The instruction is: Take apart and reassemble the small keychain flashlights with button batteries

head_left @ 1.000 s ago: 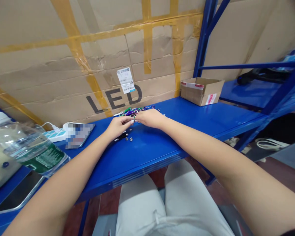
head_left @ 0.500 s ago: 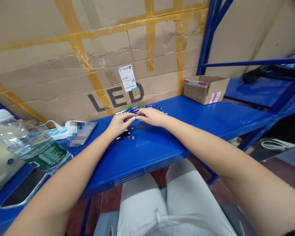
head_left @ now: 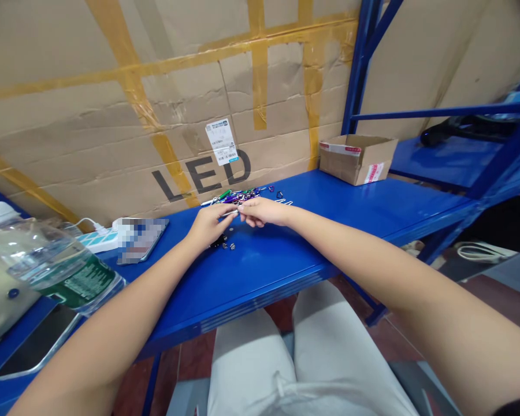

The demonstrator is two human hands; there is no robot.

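Note:
My left hand (head_left: 208,224) and my right hand (head_left: 262,211) meet over the blue shelf (head_left: 286,254), their fingertips pinched on a small silver piece (head_left: 231,213) held between them. Just behind the hands lies a pile of small coloured carabiner-like clips (head_left: 240,196), purple, green and blue. Under my left hand rest a small black cylinder (head_left: 216,241) and a few tiny silver parts (head_left: 229,247). What the silver piece is I cannot make out.
A clear water bottle (head_left: 56,268) lies at the left beside a phone (head_left: 34,344) face down. A white power strip (head_left: 97,238) and a flat device (head_left: 141,238) sit further back. An open cardboard box (head_left: 357,157) stands at the right. A large taped carton marked LED (head_left: 112,115) backs the shelf.
Both hands have drawn slightly back from the clip pile toward me, still joined at the fingertips on the small silver piece.

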